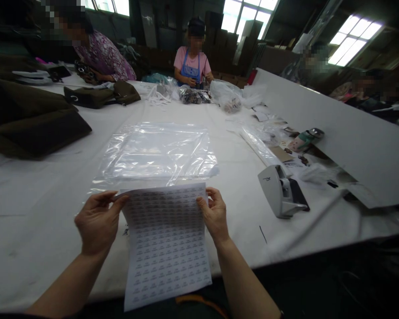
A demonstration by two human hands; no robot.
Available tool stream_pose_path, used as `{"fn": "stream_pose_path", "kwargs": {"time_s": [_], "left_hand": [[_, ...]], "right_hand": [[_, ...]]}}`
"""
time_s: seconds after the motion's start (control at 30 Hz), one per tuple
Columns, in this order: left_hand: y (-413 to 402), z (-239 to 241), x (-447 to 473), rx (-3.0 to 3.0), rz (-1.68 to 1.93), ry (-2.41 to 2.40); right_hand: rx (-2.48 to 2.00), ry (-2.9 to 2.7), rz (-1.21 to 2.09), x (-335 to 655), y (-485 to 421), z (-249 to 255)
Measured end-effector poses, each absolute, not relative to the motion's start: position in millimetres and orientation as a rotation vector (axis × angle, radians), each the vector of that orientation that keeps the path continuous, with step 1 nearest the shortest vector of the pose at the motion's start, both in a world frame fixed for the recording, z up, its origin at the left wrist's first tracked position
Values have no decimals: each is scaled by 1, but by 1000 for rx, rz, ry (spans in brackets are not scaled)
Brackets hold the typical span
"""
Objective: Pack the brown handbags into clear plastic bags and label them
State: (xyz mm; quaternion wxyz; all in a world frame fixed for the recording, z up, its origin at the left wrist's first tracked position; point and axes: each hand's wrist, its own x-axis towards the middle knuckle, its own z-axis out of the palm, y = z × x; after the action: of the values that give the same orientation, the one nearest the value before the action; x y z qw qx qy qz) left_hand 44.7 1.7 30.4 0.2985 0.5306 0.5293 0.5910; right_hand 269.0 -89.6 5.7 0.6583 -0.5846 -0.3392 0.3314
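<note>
Between my two hands hangs a white sheet of printed labels (168, 248), covered with rows of small dark text. My left hand (99, 221) pinches its upper left corner between thumb and fingers. At the upper right edge, my right hand (214, 215) grips the sheet the same way. The sheet bows a little, and its lower end drops past the table's front edge. Just beyond it, clear plastic bags (159, 150) lie flat on the white table (53, 190).
To the right stands a grey-and-black tape dispenser (281, 192). Beyond it are a bottle (306, 139), plastic wrap and papers beside a white upright board (335, 128). Dark brown fabric bags (36, 128) lie at left. One person (193, 62) works at the far end, another (103, 57) at far left.
</note>
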Motion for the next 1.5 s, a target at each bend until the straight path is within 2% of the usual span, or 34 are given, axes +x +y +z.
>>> {"fn": "stream_pose_path", "kwargs": {"time_s": [0.3,0.53,0.9,1.0,1.1,1.17,1.3,1.4,1.5], "left_hand": [[1,47,34,1452,1361,1349],[12,55,39,1085,1278,1181],[11,51,39,1092,1226,1136],[12,56,37,1304,1209,1228],[9,79,39,1929,1326,1343],[4,102,49,2318,1307,1183],[3,135,85,2319,840,796],[10,135,109,2133,463,718],[15,129,118,2087,250,693]], "right_hand": [[-1420,-862,523,281,-91,19],[-1200,-796,906,275,-91,25],[-1150,-643,885,276,-83,28],[-1138,-606,915,276,-79,30],[-1133,-609,970,273,-78,36],[-1144,-646,1013,270,-77,42],[-1119,-705,1117,262,-75,51],[-1093,-714,1160,257,-76,53],[-1091,-701,1170,256,-79,52]]}}
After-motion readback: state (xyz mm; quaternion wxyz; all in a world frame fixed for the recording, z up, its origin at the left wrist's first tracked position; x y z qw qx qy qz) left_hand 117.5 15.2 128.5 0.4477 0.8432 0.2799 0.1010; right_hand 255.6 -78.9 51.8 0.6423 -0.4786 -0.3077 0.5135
